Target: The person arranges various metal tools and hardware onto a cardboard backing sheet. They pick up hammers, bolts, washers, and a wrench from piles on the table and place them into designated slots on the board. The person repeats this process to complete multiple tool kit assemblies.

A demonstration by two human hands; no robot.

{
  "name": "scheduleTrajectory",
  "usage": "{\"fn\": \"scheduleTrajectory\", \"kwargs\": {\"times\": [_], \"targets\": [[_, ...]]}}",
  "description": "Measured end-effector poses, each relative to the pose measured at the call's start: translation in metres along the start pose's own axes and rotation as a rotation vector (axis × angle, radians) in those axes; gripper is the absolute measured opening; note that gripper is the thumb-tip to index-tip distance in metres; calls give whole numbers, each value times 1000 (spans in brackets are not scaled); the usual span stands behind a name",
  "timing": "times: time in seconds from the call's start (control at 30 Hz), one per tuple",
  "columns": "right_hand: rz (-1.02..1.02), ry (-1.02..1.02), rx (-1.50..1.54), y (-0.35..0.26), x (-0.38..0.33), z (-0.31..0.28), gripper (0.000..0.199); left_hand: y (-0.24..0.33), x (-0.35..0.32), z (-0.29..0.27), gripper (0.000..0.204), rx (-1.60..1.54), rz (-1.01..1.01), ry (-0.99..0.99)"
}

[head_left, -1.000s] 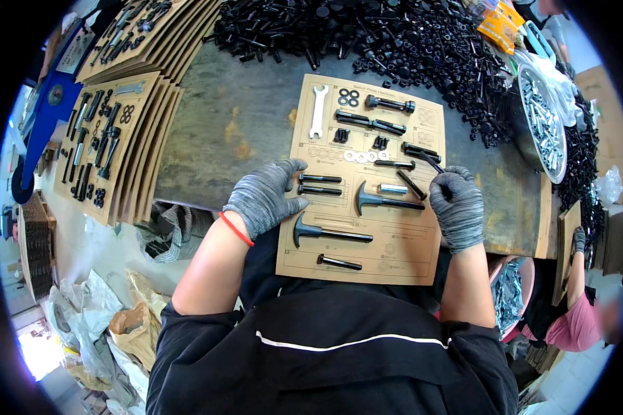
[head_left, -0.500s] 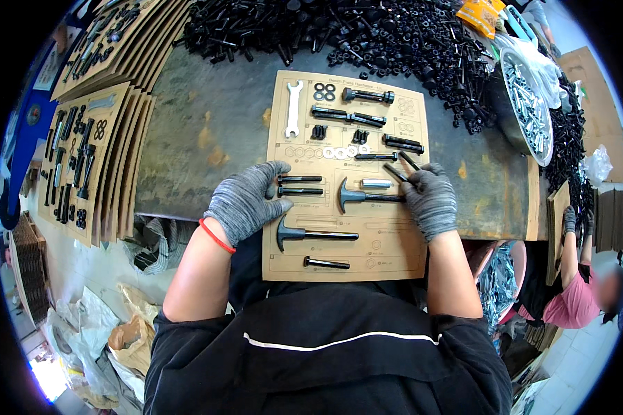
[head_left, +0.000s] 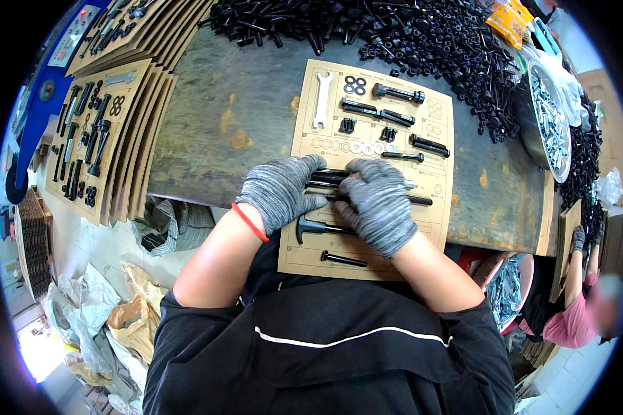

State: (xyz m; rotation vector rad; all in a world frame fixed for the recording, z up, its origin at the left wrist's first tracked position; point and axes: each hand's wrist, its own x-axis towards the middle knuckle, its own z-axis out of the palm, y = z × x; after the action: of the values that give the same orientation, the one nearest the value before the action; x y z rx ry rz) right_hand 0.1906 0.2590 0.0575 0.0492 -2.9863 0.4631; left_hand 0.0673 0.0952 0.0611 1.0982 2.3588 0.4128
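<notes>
A brown hardware card (head_left: 432, 238) lies before me, tilted slightly, with parts on it. My left hand (head_left: 280, 192), gloved in grey, rests on its left side, thumb and fingers apart around the left ends of several black bolts (head_left: 322, 184). Over those bolts my gloved right hand (head_left: 381, 204) reaches in from the right, fingers bent down on them; its fingertips are partly hidden. A black T-shaped handle (head_left: 315, 226) and a short bolt (head_left: 344, 259) lie below. Above are a silver wrench (head_left: 322, 100), black washers (head_left: 354, 85), pale washers (head_left: 367, 148) and more bolts (head_left: 398, 93).
Loose black bolts and nuts (head_left: 422, 41) cover the table's (head_left: 208, 124) far side. Silver bolts fill a basin (head_left: 550, 121) at right. Filled cards (head_left: 100, 138) stand stacked at left. A co-worker in a pink top (head_left: 571, 318) handles cardboard at far right.
My right hand has moved left from the card's right side with black bolts, over to the bolts by my left hand. The view has shifted somewhat, so the card appears further right.
</notes>
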Motion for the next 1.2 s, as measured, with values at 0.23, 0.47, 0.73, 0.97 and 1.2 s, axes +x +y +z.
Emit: {"fn": "scheduleTrajectory", "kwargs": {"times": [0.23,0.47,0.73,0.97,1.2], "targets": [[125,-19,-55,16,-16,2,41,-3,-1,8,44,-7,63,116],[129,7,54,14,-16,4,38,-7,0,18,46,-4,147,222],[299,126,140,67,-21,-21,27,-11,-2,18,53,-74,144,223],[445,-103,-79,112,-25,-36,25,-23,-6,11,63,-444,6,205],[478,77,65,131,-62,-42,16,-16,-6,3,52,-520,14,339]]}}
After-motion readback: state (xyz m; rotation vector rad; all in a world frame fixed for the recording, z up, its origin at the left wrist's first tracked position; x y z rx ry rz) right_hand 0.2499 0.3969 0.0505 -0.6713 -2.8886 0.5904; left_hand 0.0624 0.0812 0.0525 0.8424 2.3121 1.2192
